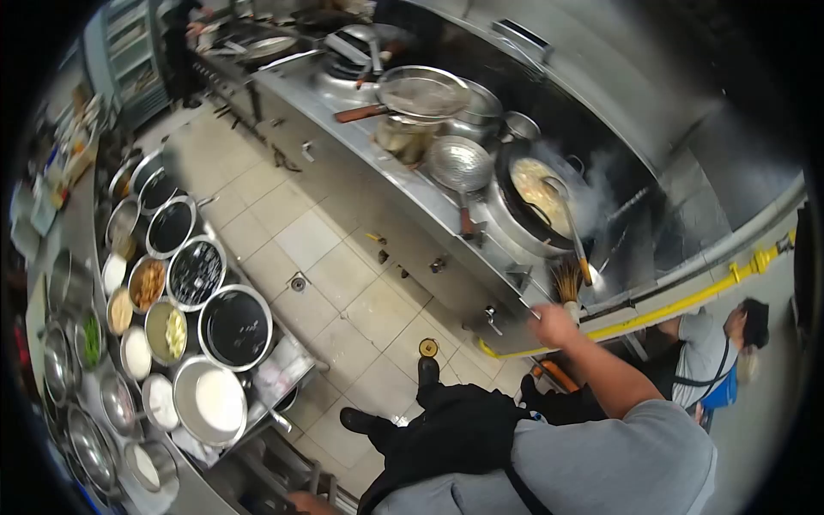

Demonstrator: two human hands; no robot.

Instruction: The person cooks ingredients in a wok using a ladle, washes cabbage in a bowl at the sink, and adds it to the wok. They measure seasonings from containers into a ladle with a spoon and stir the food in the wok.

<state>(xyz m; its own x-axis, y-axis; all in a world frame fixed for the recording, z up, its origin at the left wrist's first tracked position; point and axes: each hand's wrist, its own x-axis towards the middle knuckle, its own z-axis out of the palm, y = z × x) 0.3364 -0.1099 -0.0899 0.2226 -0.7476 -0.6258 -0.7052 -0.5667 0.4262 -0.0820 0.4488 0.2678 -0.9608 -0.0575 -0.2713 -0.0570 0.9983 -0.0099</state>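
Observation:
My right hand point(554, 326) is at the front edge of the stove counter point(403, 176), fingers curled; what is in them, if anything, is hidden. Close beside it stands a bamboo wok brush point(566, 279). Farther in, a steaming wok point(506, 163) holds pale, bubbling food point(532, 184), with a ladle point(564, 215) resting in it and its wooden handle towards my right hand. A perforated skimmer point(461, 163) lies left of the wok. Only part of my left hand point(309, 503) shows at the bottom edge, and its fingers cannot be made out.
A wire strainer point(423, 92) rests over a pot. Along the left, a metal table point(296, 365) carries bowls of dark liquid point(234, 328), white contents point(221, 401) and chopped food point(148, 281). A yellow pipe point(635, 313) runs at right, near another person point(699, 356). Tiled floor point(309, 240) lies between.

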